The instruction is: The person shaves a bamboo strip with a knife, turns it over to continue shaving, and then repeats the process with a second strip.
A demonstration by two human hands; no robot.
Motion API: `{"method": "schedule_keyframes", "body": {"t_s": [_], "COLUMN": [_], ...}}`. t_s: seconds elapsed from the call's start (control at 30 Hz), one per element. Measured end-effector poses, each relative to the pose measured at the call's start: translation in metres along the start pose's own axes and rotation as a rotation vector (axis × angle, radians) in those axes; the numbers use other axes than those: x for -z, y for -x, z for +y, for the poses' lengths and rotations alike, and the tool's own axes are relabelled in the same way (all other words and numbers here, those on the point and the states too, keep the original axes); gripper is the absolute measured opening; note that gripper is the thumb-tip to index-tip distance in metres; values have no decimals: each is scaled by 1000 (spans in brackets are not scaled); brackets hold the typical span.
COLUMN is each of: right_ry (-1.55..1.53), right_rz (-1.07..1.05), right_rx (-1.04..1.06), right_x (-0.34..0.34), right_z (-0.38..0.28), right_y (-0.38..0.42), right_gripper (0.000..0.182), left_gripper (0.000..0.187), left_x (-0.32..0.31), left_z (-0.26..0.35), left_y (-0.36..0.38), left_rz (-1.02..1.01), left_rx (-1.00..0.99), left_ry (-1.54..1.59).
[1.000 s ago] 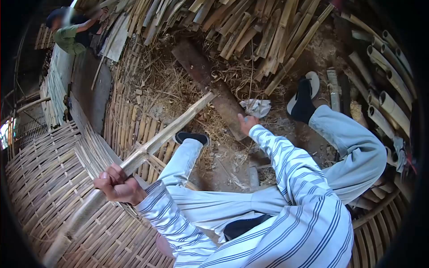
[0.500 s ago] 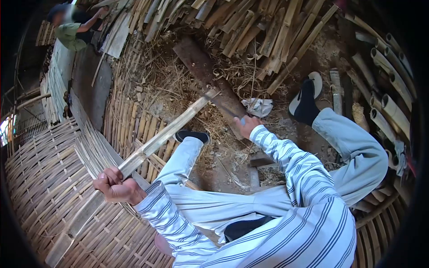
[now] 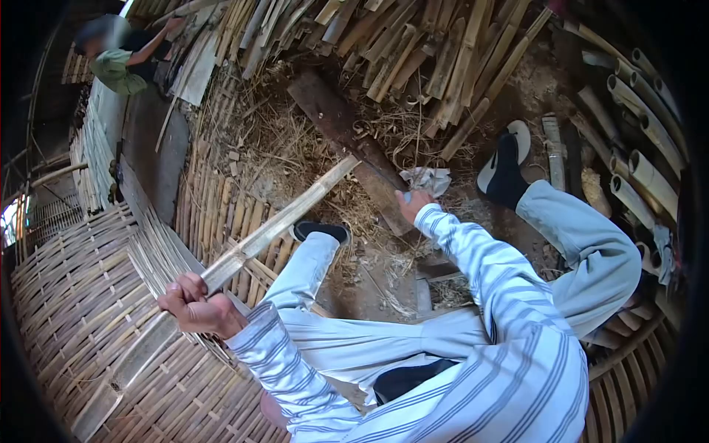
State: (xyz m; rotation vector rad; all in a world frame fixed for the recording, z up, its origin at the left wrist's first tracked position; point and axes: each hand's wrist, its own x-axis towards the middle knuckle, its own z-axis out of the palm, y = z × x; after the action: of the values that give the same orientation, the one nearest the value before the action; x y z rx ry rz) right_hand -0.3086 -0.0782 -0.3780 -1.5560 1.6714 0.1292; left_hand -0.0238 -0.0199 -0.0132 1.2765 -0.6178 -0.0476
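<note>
A long split bamboo piece (image 3: 284, 219) runs diagonally from the lower left to the middle of the floor. My left hand (image 3: 195, 304) is wrapped round it, a little below one of its nodes. Its far end rests at a dark wooden block (image 3: 325, 107) lying on the ground. My right hand (image 3: 415, 207) is closed on the handle of a knife, the handle mostly hidden by the fingers. The thin dark blade (image 3: 382, 170) reaches toward the bamboo's far end and is hard to separate from the block behind it.
Shavings (image 3: 273, 148) litter the ground around the block. Split bamboo (image 3: 458, 66) is heaped at the back, and bamboo tubes (image 3: 646, 173) lie at right. A woven bamboo surface (image 3: 66, 295) fills the left. Crumpled white paper (image 3: 428, 181) lies near my right hand. Another person (image 3: 118, 66) works at the upper left.
The knife and my right hand have shifted slightly to the right, and the blade has come off the bamboo's top near its end. My left hand keeps its hold, with the bamboo nearly still.
</note>
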Motion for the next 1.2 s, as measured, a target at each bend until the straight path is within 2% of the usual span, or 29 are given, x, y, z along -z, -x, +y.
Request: {"method": "schedule_keyframes", "body": {"t_s": [0.07,0.17,0.2,0.3,0.33,0.43,0.47,0.53,0.7,0.73,0.83,0.93,0.97,1.03,1.13,1.2], "right_ry": [-23,-22,-38,-74,-65,-166,-155,-13,-8,-119,-222,-49,-61,-80,-75,-87], "right_rz": [-160,-215,-65,-42,-65,4,-46,55,-194,-97,-100,-7,-48,-131,-137,-140], "right_rx": [35,-2,-102,-18,2,182,120,26,-101,44,120,21,-10,-73,-28,26], "right_x": [34,23,-2,11,12,15,19,-18,41,47,36,-11,-5,9,20,22], "right_z": [-14,15,32,9,11,4,5,35,-5,-9,-6,25,23,16,9,5], "right_y": [24,16,4,1,14,23,26,23,16,27,23,3,0,-5,-4,6], "right_gripper": [70,70,69,66,65,70,74,73,72,68,66,73,75,79,78,78], "left_gripper": [30,31,30,30,30,29,27,28,29,28,27,25,25,25,26,27], "left_x": [-5,2,7,11,10,14,20,30,3,-6,-11,-13,-17,-19,-34,-36], "left_z": [5,4,3,0,2,1,1,2,4,7,7,8,7,11,15,16], "left_y": [10,9,8,8,11,13,13,16,17,20,20,21,19,19,23,26], "left_rz": [93,109,67,97,109,107,83,110,108,108,104,87,78,169,337,362], "left_rx": [5,56,54,22,16,30,53,47,-15,-3,8,-17,-43,-26,-13,-15], "left_ry": [-110,-95,-113,-50,-144,-99,-102,-58,-30,-62,-94,-68,-63,-105,-209,-221]}}
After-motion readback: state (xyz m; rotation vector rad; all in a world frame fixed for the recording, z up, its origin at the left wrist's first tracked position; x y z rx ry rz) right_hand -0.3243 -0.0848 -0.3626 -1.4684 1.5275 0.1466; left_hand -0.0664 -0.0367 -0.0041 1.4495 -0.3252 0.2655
